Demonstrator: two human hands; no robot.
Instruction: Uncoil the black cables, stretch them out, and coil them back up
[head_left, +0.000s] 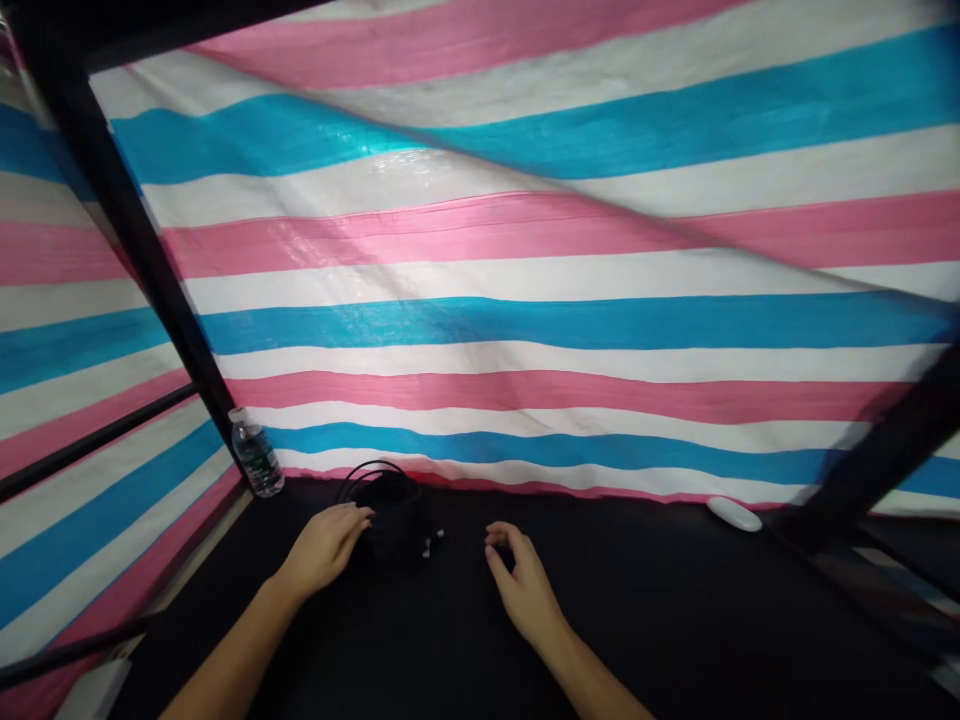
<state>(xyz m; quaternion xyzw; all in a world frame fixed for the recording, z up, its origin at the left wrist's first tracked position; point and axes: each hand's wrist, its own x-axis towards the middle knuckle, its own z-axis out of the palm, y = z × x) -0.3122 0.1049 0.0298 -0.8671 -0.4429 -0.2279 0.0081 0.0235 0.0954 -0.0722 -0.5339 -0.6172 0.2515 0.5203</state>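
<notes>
A dark, rounded container (391,520) stands near the back of the black table, with a black cable (384,468) looping out over its top. At the container's left side is my left hand (324,548), fingers stretched toward it and fingertips at its edge; I cannot tell how firmly they touch. Small light-coloured cable plugs (429,546) show just right of the container, against the dark surface. My right hand (519,578) is over the table to the right of the plugs. Its fingers are curved, a gap shows between thumb and forefinger, and it holds nothing.
A clear plastic bottle (257,458) stands in the back left corner by a black frame post (161,265). A white oval object (735,515) lies at the back right. Striped sheeting (555,320) hangs behind the black table (420,650) and along the left.
</notes>
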